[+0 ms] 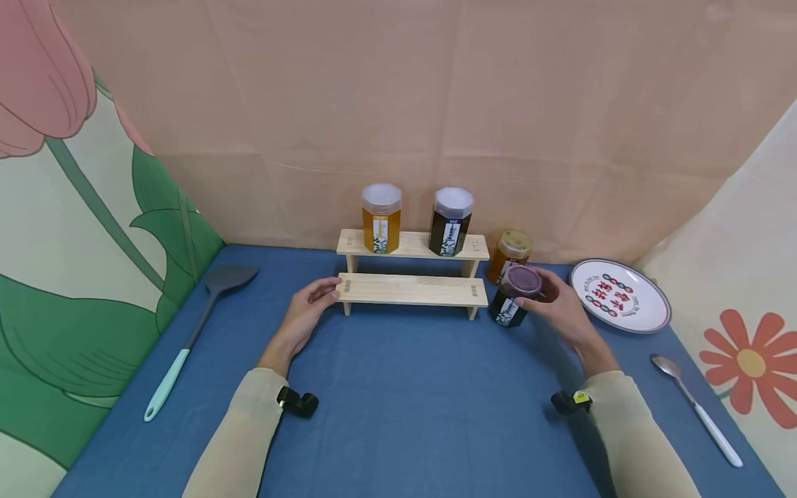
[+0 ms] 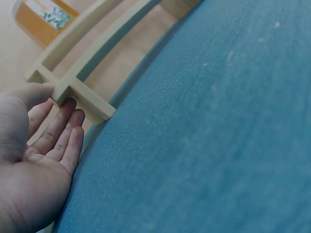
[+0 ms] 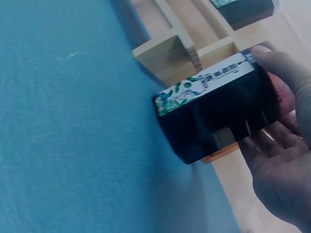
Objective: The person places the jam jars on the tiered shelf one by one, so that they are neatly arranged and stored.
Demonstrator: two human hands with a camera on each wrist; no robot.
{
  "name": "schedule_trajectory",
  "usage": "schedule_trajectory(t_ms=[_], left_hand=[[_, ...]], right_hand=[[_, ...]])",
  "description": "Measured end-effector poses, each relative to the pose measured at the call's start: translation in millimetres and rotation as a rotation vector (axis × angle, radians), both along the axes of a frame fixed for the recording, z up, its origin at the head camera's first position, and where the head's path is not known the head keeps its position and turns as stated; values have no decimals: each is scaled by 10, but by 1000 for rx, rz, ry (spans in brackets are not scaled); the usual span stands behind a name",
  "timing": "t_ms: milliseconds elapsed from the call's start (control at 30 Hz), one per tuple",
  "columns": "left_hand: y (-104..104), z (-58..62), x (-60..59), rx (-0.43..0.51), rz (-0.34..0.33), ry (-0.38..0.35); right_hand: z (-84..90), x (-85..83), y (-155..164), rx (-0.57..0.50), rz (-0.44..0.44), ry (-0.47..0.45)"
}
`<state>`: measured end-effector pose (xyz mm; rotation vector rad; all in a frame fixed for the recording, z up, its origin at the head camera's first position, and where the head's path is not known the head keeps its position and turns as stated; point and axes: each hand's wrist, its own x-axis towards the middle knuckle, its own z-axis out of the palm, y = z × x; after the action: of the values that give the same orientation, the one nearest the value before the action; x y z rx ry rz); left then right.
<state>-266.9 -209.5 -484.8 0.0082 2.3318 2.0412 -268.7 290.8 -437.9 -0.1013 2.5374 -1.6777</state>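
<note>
Labels on the jars are too small to read. Your right hand (image 1: 560,304) grips the dark jar (image 1: 513,299), tilted just off the wooden rack's (image 1: 411,289) right end on the blue cloth (image 1: 411,387). Your left hand (image 1: 309,309), fingers straight, touches the rack's left end. Amber jar (image 1: 380,218) and black jar (image 1: 450,222) stand on the far step; a printed plate (image 1: 620,295) lies right

The head view looks forward and down from above, taking in the whole blue desk (image 1: 398,415), the wooden rack (image 1: 412,289) and both arms. The left wrist view sits low and close by the left hand (image 2: 36,160), facing the rack's left end (image 2: 80,94). The right wrist view, equally close, faces the rack's right end (image 3: 165,53) past a dark jar (image 3: 218,116). All three share the rack.
</note>
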Motion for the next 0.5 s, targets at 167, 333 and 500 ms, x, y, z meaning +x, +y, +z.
schedule_trajectory(t_ms=[167,333,500], left_hand=[[2,-12,6,8,-4,-4],[-9,-29,1,10,-6,-4],[-18,-30,-11,15,-2,-3]], right_hand=[[-52,-4,-2,-14,-24,10],[-79,-10,-2,-48,-38,31],[-98,-18,-9,-54,-47,54]])
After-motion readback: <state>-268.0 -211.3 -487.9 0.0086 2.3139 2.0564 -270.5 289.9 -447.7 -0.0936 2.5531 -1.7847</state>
